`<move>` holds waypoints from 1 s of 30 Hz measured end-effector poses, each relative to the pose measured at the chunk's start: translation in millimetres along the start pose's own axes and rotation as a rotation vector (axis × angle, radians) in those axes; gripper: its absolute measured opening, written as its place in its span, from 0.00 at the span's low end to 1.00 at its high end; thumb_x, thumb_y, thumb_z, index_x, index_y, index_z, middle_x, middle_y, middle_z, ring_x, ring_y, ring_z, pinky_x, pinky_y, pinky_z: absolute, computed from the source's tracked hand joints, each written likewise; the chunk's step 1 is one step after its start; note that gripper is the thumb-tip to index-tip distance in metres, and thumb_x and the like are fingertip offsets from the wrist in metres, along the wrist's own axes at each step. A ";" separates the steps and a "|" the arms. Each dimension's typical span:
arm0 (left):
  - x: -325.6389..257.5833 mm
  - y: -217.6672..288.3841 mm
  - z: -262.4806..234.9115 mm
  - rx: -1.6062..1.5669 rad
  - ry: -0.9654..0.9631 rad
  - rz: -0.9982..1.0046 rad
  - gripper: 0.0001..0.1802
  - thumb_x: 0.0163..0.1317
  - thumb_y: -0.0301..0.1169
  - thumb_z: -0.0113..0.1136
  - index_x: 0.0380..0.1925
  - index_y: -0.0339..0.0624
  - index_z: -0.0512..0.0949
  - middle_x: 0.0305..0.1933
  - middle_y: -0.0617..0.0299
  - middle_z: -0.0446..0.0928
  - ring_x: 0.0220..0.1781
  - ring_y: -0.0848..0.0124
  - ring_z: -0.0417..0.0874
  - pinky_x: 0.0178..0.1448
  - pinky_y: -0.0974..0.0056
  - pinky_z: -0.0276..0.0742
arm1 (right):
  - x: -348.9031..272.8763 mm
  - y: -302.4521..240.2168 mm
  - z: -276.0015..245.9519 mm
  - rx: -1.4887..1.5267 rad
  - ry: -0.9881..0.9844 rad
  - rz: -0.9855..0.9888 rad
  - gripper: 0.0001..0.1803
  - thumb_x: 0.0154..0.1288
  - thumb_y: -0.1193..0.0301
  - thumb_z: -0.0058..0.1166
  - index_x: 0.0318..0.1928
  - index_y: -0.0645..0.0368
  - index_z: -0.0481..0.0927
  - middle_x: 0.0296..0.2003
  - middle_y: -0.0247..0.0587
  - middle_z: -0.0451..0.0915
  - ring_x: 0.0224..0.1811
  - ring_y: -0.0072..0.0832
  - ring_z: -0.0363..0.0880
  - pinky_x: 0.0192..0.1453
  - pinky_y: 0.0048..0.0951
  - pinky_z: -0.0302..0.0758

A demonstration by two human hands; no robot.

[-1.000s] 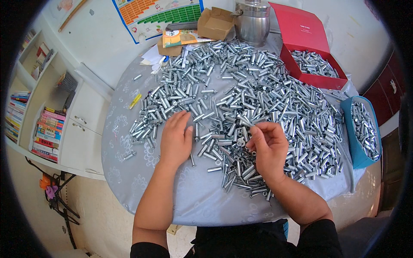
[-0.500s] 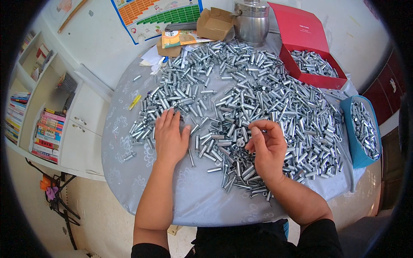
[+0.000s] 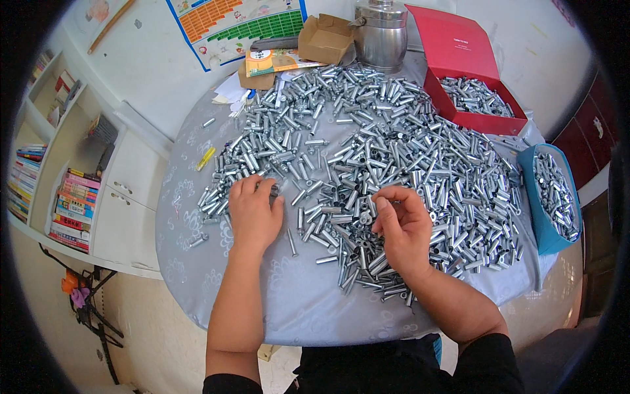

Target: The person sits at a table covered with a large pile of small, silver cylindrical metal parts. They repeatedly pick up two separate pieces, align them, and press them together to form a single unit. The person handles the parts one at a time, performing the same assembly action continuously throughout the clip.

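Note:
A large heap of shiny metal sleeves and bolts (image 3: 453, 190) covers much of the round table. At the heap's left edge, my left hand (image 3: 254, 213) is palm down, its fingers bent onto the metal pieces and its thumb apart from them. My right hand (image 3: 405, 231) hovers over the heap's near middle, fingers curled in towards the thumb. Whatever its fingertips hold, if anything, is hidden. Between my hands a single bolt (image 3: 292, 243) lies on the grey patterned tablecloth (image 3: 302, 302), close to several loose sleeves.
At the back right stands an open red box (image 3: 485, 123) filled with metal pieces. A blue fabric bin (image 3: 530, 197) at the right edge holds more. A steel canister (image 3: 380, 39), a small cardboard box (image 3: 326, 38) and a booklet (image 3: 279, 60) stand behind. A yellow tool (image 3: 205, 159) lies left.
My left hand has drawn slightly left and towards me, its fingers bending more. My right hand has shifted a little left, its fingers still curled.

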State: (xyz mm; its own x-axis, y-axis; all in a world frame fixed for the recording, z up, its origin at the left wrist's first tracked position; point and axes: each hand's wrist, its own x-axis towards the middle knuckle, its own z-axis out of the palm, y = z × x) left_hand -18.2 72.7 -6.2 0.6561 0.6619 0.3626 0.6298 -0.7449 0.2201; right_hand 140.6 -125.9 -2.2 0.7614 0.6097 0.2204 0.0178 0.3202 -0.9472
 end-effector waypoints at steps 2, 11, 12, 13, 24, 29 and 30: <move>-1.8 2.5 -3.9 0.029 0.019 -0.002 0.19 0.55 0.33 0.64 0.48 0.43 0.81 0.53 0.51 0.74 0.59 0.53 0.70 0.66 0.51 0.62 | -0.3 0.4 -0.2 -0.010 -0.005 -0.004 0.06 0.70 0.77 0.54 0.46 0.63 0.76 0.32 0.30 0.78 0.25 0.12 0.72 0.28 0.15 0.70; -2.3 1.3 -10.1 -0.002 -0.071 -0.122 0.13 0.53 0.32 0.65 0.39 0.39 0.81 0.49 0.52 0.74 0.50 0.53 0.76 0.57 0.54 0.71 | -0.7 2.7 -1.6 -0.034 -0.031 -0.018 0.06 0.70 0.76 0.54 0.45 0.63 0.76 0.31 0.30 0.77 0.25 0.12 0.72 0.28 0.15 0.70; -3.6 -2.6 -8.1 -0.065 -0.069 -0.132 0.13 0.53 0.31 0.65 0.38 0.38 0.81 0.49 0.52 0.74 0.48 0.54 0.77 0.55 0.55 0.73 | -0.6 3.6 -1.8 -0.038 -0.033 -0.019 0.06 0.70 0.76 0.54 0.45 0.63 0.76 0.31 0.30 0.77 0.25 0.12 0.72 0.28 0.15 0.70; -4.3 -3.6 -7.2 -0.061 -0.041 -0.121 0.12 0.53 0.30 0.65 0.38 0.38 0.81 0.49 0.52 0.74 0.47 0.54 0.78 0.53 0.55 0.74 | -0.5 4.2 -2.1 -0.042 -0.034 -0.020 0.06 0.70 0.76 0.54 0.45 0.63 0.76 0.30 0.30 0.77 0.24 0.12 0.72 0.28 0.15 0.70; -2.3 -1.2 -7.5 -0.207 0.003 -0.039 0.12 0.53 0.18 0.61 0.39 0.36 0.79 0.42 0.55 0.79 0.40 0.62 0.82 0.47 0.62 0.78 | -1.0 2.7 -1.2 -0.081 -0.028 0.007 0.05 0.69 0.75 0.55 0.42 0.63 0.77 0.29 0.30 0.77 0.24 0.12 0.72 0.27 0.15 0.69; -10.5 22.2 1.8 -1.087 -0.180 -0.095 0.11 0.60 0.17 0.60 0.43 0.33 0.78 0.49 0.56 0.80 0.47 0.73 0.81 0.52 0.66 0.78 | -1.0 6.1 -4.7 -0.219 -0.086 -0.044 0.06 0.67 0.74 0.58 0.42 0.62 0.80 0.30 0.32 0.78 0.23 0.14 0.73 0.27 0.19 0.69; -14.1 35.5 -4.4 -1.195 -0.200 -0.065 0.11 0.60 0.17 0.60 0.43 0.33 0.78 0.49 0.55 0.79 0.47 0.72 0.81 0.52 0.67 0.78 | -1.3 5.1 -4.2 -0.266 -0.111 -0.058 0.07 0.67 0.73 0.58 0.43 0.62 0.80 0.30 0.33 0.78 0.23 0.15 0.73 0.27 0.19 0.69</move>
State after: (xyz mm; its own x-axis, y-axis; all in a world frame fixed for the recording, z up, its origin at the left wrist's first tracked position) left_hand -7.0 36.5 0.5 0.7567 0.6235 0.1966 -0.0477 -0.2472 0.9678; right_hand 142.4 -128.1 -8.3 0.6791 0.6758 0.2864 0.2401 0.1642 -0.9568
